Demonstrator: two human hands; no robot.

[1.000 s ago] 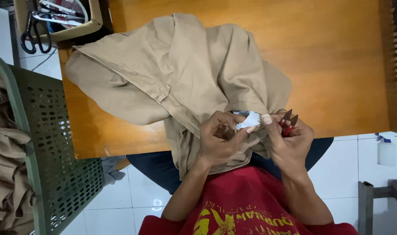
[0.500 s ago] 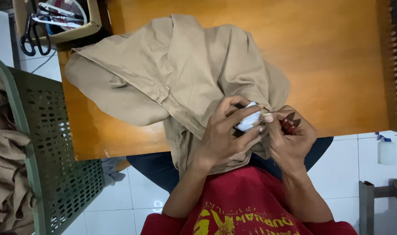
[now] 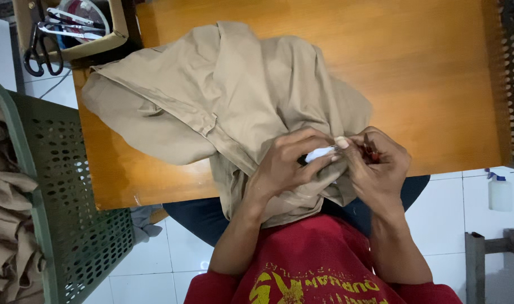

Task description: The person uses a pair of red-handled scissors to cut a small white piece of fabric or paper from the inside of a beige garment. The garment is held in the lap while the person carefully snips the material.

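We see the tan garment (image 3: 223,107) spread over the wooden table (image 3: 426,73), its near edge pulled off the table toward our lap so the working spot sits close. Left hand (image 3: 288,166) is curled shut on a bunched fold, pinching a small white tag (image 3: 320,153) up against the cloth – holds it taut. Right hand (image 3: 381,166) is closed around a small red tool (image 3: 371,151), tip just beside the tag. Green basket (image 3: 71,225) of similar cloth stands at our left, scissors (image 3: 40,48) in a box at the table's far corner
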